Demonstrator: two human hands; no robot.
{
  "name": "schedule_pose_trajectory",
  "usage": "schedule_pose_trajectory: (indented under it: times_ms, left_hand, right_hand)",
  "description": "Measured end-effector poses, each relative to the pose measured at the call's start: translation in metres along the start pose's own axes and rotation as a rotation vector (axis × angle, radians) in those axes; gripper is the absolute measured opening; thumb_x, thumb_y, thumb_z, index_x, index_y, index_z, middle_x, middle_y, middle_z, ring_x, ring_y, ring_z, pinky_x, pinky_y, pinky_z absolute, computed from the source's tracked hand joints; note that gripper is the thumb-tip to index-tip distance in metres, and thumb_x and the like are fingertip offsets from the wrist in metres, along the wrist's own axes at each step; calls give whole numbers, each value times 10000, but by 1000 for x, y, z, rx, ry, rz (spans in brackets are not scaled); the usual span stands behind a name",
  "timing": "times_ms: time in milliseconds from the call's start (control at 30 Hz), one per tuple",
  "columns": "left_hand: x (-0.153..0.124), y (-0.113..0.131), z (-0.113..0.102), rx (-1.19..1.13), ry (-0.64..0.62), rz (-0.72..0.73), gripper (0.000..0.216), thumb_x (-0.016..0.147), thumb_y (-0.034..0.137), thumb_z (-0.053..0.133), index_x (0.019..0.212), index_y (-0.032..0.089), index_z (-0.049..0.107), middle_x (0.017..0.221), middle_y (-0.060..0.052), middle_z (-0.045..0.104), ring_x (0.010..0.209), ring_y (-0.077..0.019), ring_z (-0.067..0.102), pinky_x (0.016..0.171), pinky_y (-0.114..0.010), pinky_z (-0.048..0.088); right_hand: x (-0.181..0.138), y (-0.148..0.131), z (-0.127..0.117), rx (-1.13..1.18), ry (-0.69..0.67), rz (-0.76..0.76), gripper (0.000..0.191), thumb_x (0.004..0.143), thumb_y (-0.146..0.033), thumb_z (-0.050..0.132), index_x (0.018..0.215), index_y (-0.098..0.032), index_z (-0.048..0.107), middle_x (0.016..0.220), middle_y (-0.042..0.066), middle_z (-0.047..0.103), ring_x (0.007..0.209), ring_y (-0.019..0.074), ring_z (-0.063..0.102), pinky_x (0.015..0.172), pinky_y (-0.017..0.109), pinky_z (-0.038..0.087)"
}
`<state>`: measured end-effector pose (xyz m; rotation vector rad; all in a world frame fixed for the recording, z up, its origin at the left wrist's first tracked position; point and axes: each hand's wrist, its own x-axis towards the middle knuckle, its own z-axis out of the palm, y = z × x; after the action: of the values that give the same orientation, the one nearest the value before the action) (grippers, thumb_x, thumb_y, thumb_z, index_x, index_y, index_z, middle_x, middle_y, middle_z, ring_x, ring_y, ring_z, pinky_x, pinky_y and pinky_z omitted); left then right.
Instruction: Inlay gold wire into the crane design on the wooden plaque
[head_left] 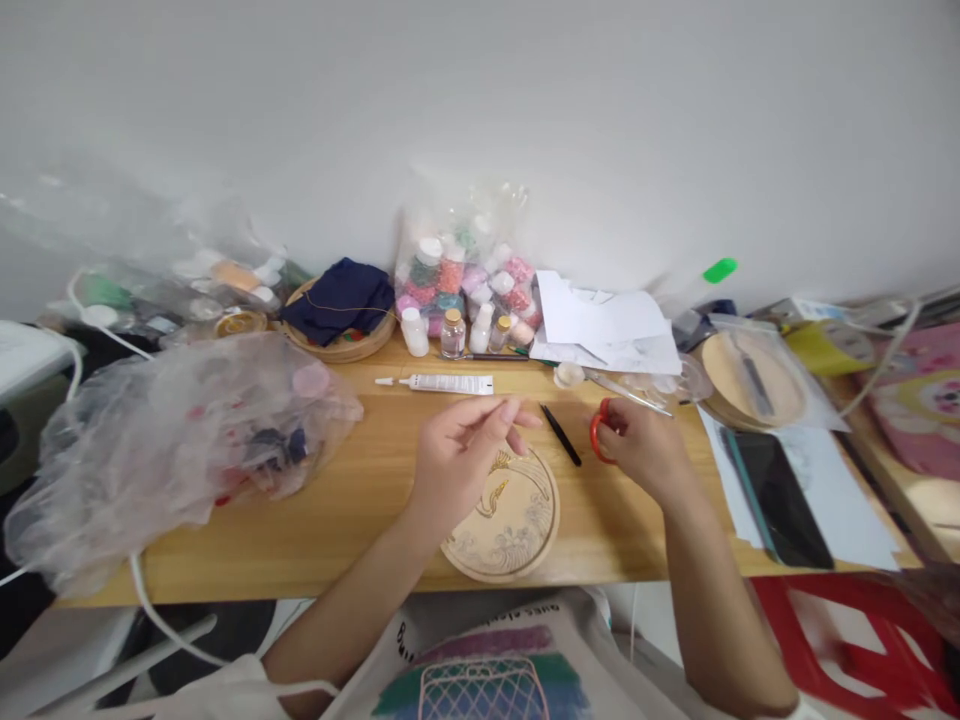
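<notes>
My left hand [466, 455] hovers over the upper left of a round wooden plaque [504, 550], thumb and fingers pinched together; whatever is between them is too small to make out. Carved swirls and waves cover the plaque, with gold lines on part of the design. Red-handled scissors [598, 432] are in my right hand [646, 445], to the right of the plaque, with fingers around the handle loops. Black tweezers [561, 435] lie on the table between my hands. A white glue tube [451, 384] rests flat beyond my left hand.
Small bottles [453, 335] stand before a bag of colourful jars [450, 270] at the wall. A plastic bag [187, 430] covers the left side. Dark cloth [341, 300] lies on a hoop. Papers [607, 325] and a phone [780, 500] are on the right.
</notes>
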<state>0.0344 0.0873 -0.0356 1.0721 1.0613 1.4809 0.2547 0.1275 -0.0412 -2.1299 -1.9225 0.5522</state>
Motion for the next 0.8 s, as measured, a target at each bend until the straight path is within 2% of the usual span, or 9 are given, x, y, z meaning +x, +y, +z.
schedule_pose_trajectory:
  times_ms: [100, 300, 433, 567, 800]
  left_hand:
    - [-12, 6, -1, 163, -72, 198, 160, 960, 254, 629, 985, 246, 786, 760, 29, 769, 604, -84, 674, 611, -198, 559]
    - [-18, 12, 0, 518, -157, 527, 185, 986, 146, 580, 1074, 205, 731, 902, 10, 794, 749, -89, 724, 733, -201, 595]
    - [-18, 14, 1, 651, -202, 625, 188, 981, 123, 585, 1115, 163, 710, 977, -35, 793, 823, -112, 735, 751, -212, 594]
    - [-19, 14, 1, 713, -237, 702, 228, 976, 98, 578, 1166, 174, 678, 977, -29, 775, 848, -125, 714, 769, -251, 574]
    - [-20, 19, -1, 829, -312, 796, 229, 987, 84, 530, 1190, 135, 621, 998, -44, 762, 869, -135, 689, 774, -286, 531]
  right_hand:
    - [-6, 16, 13, -46, 23, 81, 49, 701, -194, 585, 685, -208, 629, 642, 27, 662, 548, 163, 511, 535, 274, 282]
    - [-11, 34, 25, -86, 87, 132, 139, 741, -259, 595, 799, -206, 711, 851, 91, 734, 726, 224, 625, 599, 294, 347]
    - [-9, 40, 30, -75, 124, 143, 176, 747, -285, 607, 842, -207, 733, 867, 94, 740, 764, 237, 642, 623, 304, 389]
    - [-8, 42, 33, -58, 154, 160, 197, 738, -267, 595, 866, -206, 733, 914, 100, 751, 800, 244, 652, 648, 313, 423]
    - [-6, 36, 30, -48, 138, 246, 205, 762, -293, 600, 885, -184, 723, 978, 127, 762, 838, 275, 675, 674, 340, 437]
